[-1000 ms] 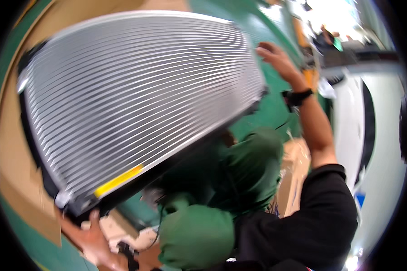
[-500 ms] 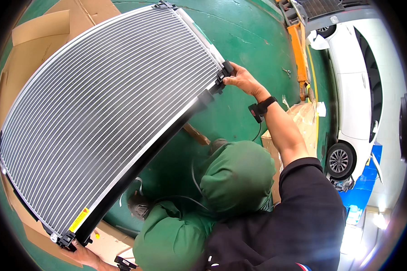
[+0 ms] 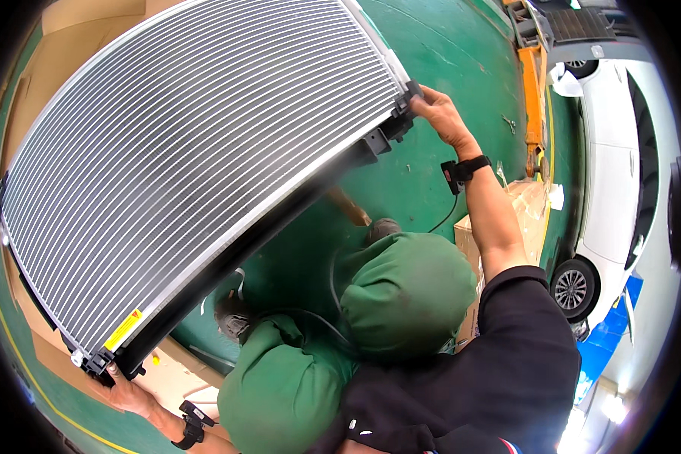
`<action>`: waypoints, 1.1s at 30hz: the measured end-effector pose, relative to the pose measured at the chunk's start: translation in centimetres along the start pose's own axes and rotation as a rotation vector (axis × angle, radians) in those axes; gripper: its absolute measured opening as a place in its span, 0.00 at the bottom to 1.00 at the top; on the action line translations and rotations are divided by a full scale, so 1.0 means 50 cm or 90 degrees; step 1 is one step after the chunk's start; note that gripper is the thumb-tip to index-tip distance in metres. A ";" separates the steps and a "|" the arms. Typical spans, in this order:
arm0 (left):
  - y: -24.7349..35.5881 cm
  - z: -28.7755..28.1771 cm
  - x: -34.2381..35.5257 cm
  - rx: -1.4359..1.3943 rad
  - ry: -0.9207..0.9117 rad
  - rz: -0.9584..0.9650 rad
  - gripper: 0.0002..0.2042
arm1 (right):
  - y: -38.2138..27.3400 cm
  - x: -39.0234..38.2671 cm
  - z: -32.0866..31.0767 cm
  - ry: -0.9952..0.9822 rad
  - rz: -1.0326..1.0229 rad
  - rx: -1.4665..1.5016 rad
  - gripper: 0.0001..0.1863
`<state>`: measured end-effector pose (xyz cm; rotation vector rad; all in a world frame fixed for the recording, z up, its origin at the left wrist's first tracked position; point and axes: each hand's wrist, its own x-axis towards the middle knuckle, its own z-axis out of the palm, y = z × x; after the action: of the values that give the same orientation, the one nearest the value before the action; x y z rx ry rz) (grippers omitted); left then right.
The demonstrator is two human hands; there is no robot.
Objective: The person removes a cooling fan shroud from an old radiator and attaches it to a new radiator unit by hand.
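A large car radiator (image 3: 204, 159) with silver fins and black end brackets fills the upper left of the head view, tilted. My right hand (image 3: 445, 119) grips the black bracket at its right corner, with the thumb on the near face. At the lower left corner my left hand (image 3: 132, 393) holds another black bracket; part of its fingers is hidden behind the frame. A yellow warning label (image 3: 123, 330) sits on the fins near that corner. Along the near edge runs a black plastic frame (image 3: 204, 276). Both wrists wear black straps with small devices.
Opened cardboard (image 3: 94, 24) lies on the green floor (image 3: 439, 45) beyond the radiator. A cardboard box (image 3: 533, 208) stands right of my knee, near an orange metal arm (image 3: 534, 98). Further right is a white car (image 3: 609, 166). A cable trails from my right wrist strap.
The radiator has come up and appears larger, its right corner shifted right with my right hand. My left hand has moved slightly left and up with its corner. Both grips stay.
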<state>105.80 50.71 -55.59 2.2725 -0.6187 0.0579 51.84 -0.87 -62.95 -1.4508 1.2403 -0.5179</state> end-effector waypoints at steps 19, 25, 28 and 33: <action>0.016 -0.050 0.001 -0.526 -0.007 -0.203 0.25 | 0.106 0.067 -0.087 0.083 0.155 0.216 0.30; 0.009 -0.080 0.033 -0.286 -0.101 -0.174 0.23 | 0.079 0.085 -0.091 0.074 0.204 0.178 0.28; 0.002 -0.110 0.061 -0.273 -0.165 -0.185 0.21 | 0.066 0.097 -0.122 0.033 0.232 0.111 0.29; 0.005 -0.103 0.113 -0.352 -0.140 -0.189 0.23 | -0.025 0.151 -0.054 0.028 0.307 -0.079 0.37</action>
<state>111.40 51.77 -50.51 1.8141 -0.3438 -0.4586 52.75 -8.95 -63.36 -1.1847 1.6179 -0.1478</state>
